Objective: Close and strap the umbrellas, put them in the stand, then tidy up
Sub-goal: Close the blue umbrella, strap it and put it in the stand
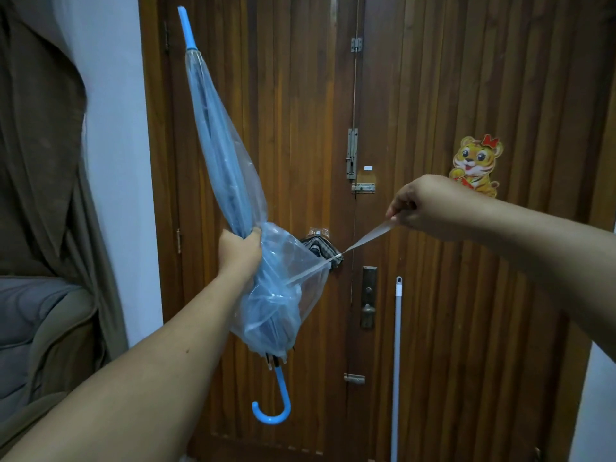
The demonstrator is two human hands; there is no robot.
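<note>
With the left hand (240, 249) clamped round the waist of the closed clear-plastic umbrella with the blue crook handle (224, 155), held tip-up before the wooden door (433, 95), the right hand (420, 205), pinching the translucent strap (363, 240) taut, should wind it snugly round the loose folds.

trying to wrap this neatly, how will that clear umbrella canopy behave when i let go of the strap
The canopy looks thin and floppy: it billows below the left hand, so it will probably spring loose. The film looks glossy, likely slippery. The strap pinched by the right hand seems limp.
</note>
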